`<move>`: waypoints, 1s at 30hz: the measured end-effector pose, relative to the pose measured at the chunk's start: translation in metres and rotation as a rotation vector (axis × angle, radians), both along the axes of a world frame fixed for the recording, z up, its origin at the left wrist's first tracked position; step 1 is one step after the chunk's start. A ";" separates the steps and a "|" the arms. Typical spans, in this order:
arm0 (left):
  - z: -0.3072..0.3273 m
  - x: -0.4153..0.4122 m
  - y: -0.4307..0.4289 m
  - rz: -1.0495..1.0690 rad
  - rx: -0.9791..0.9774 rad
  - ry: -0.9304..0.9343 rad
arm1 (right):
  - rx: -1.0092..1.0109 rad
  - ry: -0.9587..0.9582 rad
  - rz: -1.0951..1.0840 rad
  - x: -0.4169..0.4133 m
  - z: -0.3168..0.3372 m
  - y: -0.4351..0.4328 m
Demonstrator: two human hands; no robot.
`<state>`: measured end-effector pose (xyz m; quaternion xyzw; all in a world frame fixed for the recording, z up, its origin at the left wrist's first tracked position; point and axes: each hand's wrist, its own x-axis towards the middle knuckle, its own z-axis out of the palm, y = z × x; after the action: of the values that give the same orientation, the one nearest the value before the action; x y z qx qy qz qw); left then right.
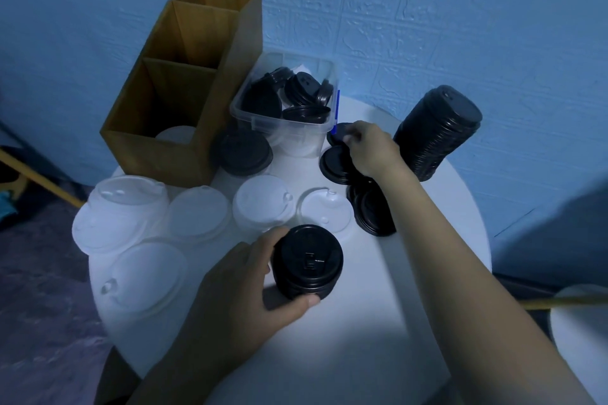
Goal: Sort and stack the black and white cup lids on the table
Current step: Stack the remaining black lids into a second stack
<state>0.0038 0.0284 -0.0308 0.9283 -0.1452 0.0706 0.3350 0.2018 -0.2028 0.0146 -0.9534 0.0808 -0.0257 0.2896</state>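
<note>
Head view, working outward from me: my left hand [243, 276] has its thumb and fingers curled round a short black stack [307, 263] standing on the near part of the white table [362, 339], a few domed lids nested with the sip flap on top. To its left and just behind, the white lids [144, 276] lie loose in a rough arc, translucent, some overlapping at the rims, none stacked as far as I can see. Further out, my right hand [371, 151] reaches over a cluster of loose black lids [335, 161] beside the clear tub [260, 118]; its fingers are bent down at a lid's rim, but I cannot tell whether they have pinched it. More black ones [371, 210] lie under that forearm. At the far right a tall black stack [437, 131] stands leaning slightly, ribbed with many rims, which I judge to be the bulk of the finished black sorting. Unsorted black lids [296, 99] sit jumbled in the tub, another black lid [243, 154] lies in front of it, and the wooden box [184, 148] holds a white one [174, 135] in its near compartment. I'd call it roughly midway: black partly stacked, white not begun.
</note>
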 end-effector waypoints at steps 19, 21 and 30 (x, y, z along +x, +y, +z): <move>0.003 -0.015 0.002 -0.087 -0.013 0.038 | 0.066 0.180 0.259 -0.050 0.002 -0.020; 0.004 -0.016 0.001 -0.092 -0.014 0.046 | 0.028 0.169 0.290 -0.051 0.003 -0.019; 0.002 -0.014 -0.008 -0.082 -0.039 0.075 | -0.075 0.047 0.339 -0.059 0.010 -0.008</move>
<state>-0.0105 0.0206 -0.0289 0.9169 -0.1689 0.0249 0.3608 0.1425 -0.2111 0.0246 -0.9638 -0.0753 0.0430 0.2521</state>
